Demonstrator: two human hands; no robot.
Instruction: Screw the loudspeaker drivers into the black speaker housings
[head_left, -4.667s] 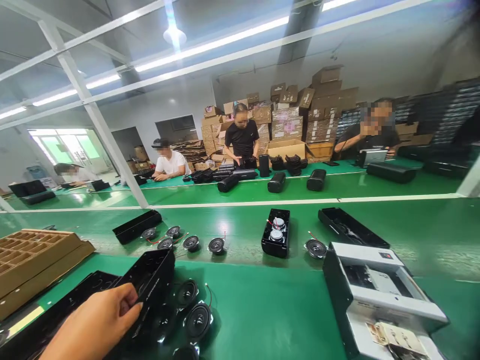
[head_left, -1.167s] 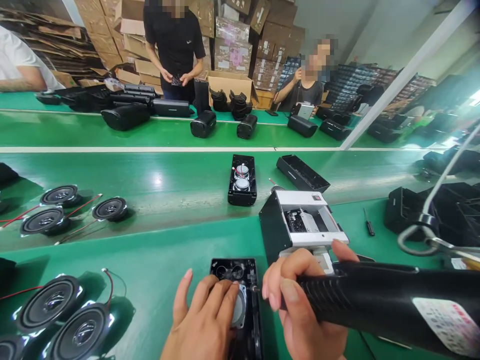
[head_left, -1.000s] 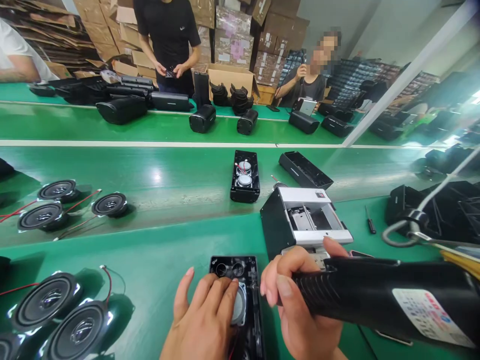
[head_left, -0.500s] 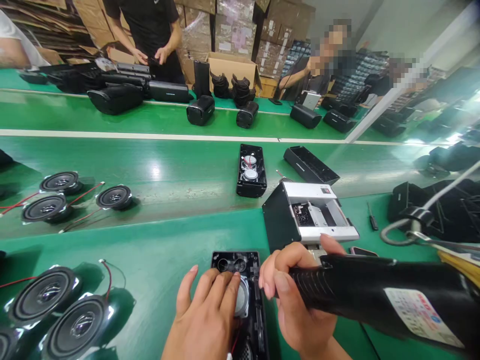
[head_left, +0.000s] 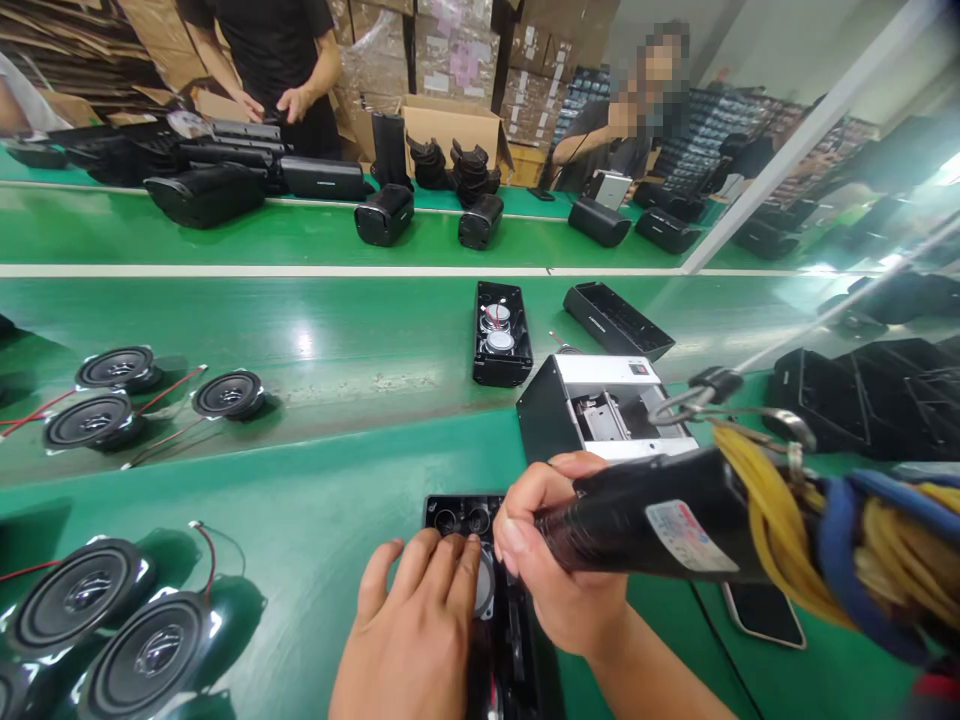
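My left hand (head_left: 424, 620) lies over an open black speaker housing (head_left: 516, 640), its thumb apart on the left. The fingers rest on a round speaker driver (head_left: 484, 583) seated in the housing, mostly covered by the hand. A red wire (head_left: 493, 685) shows lower in the housing. My right hand (head_left: 551, 560) is wrapped round a black electric screwdriver (head_left: 634, 525) with a white label, tilted over the housing's right side. Its tip is hidden behind the fingers. Yellow cord (head_left: 765, 530) and blue cord (head_left: 836, 560) are wound about the tool's rear.
A screw feeder box (head_left: 551, 415) stands beyond my right hand; a phone (head_left: 765, 612) lies right. Loose speaker drivers (head_left: 154, 650) lie left. Another housing with drivers (head_left: 501, 375) and a black cover (head_left: 615, 325) sit on the green belt. A co-worker (head_left: 262, 70) stands across.
My right hand has moved left and slightly up with the screwdriver, closer to my left hand. The corded rear end has come into view. My left hand stays on the driver.
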